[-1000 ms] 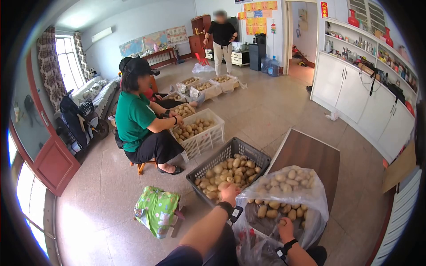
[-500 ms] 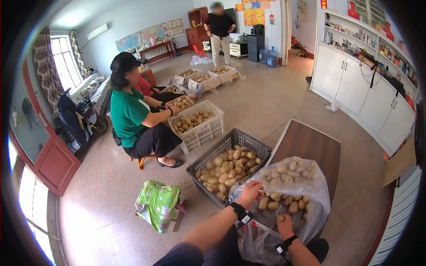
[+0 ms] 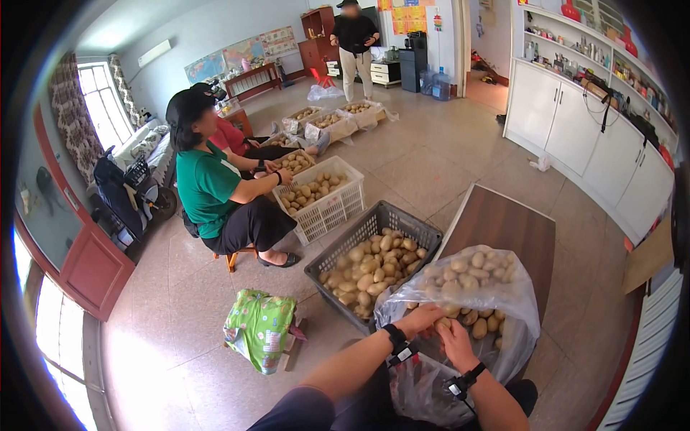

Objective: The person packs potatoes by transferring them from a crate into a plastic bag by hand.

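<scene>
Black bands (image 3: 394, 337) circle both my wrists, each with a small device beside it. My right hand (image 3: 458, 345) is closed around a tan, oval potato (image 3: 444, 323), thumb and fingers pinching it above the open mouth of a clear plastic bag (image 3: 519, 316). My left hand (image 3: 422, 318) comes in from the side, fingers curled partway and almost together right by that same potato; I cannot tell whether they touch it or hold anything of their own. More potatoes lie heaped in the bag, some showing through its cloudy film, and the bag rests on the near end of a dark wooden board (image 3: 496, 226).

Just beside the bag, on the left, a dark grey crate (image 3: 335, 304) is well filled with loose potatoes. Left of that, apart from it, a green patterned cover (image 3: 260, 327) sits over a low stool on the tiled floor. Past the crate, a white slatted crate (image 3: 333, 223) holds more potatoes, with a seated person in a green top (image 3: 208, 183) next to it. Another seated person in a red top (image 3: 228, 135) is behind. Farther off, plastic-lined boxes (image 3: 342, 130) of potatoes stand near a standing person in black (image 3: 354, 32).
</scene>
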{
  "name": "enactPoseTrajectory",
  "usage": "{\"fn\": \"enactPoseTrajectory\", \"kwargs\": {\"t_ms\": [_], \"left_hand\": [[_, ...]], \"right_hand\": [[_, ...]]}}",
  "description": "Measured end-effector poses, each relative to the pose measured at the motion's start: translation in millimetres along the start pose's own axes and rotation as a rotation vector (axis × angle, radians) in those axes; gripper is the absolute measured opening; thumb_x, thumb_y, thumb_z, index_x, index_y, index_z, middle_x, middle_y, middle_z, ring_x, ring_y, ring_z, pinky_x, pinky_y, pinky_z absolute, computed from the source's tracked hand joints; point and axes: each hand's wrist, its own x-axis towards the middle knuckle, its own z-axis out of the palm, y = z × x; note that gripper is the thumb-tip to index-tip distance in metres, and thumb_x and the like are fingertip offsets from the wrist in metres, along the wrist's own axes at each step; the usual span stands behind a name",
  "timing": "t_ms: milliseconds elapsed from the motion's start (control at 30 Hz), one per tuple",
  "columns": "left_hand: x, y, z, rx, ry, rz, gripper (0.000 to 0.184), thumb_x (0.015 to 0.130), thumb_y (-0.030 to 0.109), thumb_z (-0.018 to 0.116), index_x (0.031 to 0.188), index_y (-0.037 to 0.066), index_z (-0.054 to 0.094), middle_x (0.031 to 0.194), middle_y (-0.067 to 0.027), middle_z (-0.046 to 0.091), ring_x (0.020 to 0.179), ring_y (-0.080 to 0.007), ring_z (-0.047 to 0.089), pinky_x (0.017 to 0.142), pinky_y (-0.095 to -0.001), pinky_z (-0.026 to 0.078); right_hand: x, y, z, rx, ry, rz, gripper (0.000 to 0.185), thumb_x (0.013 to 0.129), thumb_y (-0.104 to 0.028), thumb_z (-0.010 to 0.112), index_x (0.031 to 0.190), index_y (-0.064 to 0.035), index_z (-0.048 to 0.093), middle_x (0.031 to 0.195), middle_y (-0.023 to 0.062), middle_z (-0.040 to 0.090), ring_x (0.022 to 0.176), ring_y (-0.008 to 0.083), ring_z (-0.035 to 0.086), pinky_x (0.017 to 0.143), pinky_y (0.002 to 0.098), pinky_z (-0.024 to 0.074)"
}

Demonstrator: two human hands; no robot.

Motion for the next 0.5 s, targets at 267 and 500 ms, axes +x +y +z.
{"fn": "enactPoseTrajectory", "kwargs": {"t_ms": [267, 500], "left_hand": [[-1, -2, -4, -0.167, -0.113, -0.001, 0.025, 0.095, 0.029, 0.054, 0.106, 0.007, 0.058, 0.081, -0.0018, 0.063, 0.063, -0.0105, 0.061, 0.051, -0.0240, 0.048], [3, -6, -4, -0.165, -0.111, 0.005, 0.025, 0.091, 0.024, 0.061, 0.106, 0.005, 0.057, 0.083, -0.0019, 0.061, 0.066, -0.0109, 0.062, 0.053, -0.0244, 0.051]], "right_hand": [[4, 8, 4, -0.065, 0.109, -0.160, 0.020, 0.099, -0.018, 0.051, 0.104, 0.0006, 0.052, 0.073, 0.0047, 0.059, 0.052, 0.0104, 0.053, 0.046, 0.0254, 0.0423], [10, 19, 2, -0.062, 0.136, -0.154, 0.018, 0.098, -0.015, 0.051, 0.104, 0.0011, 0.055, 0.074, 0.0062, 0.061, 0.053, 0.0119, 0.055, 0.048, 0.0262, 0.0460]]}}
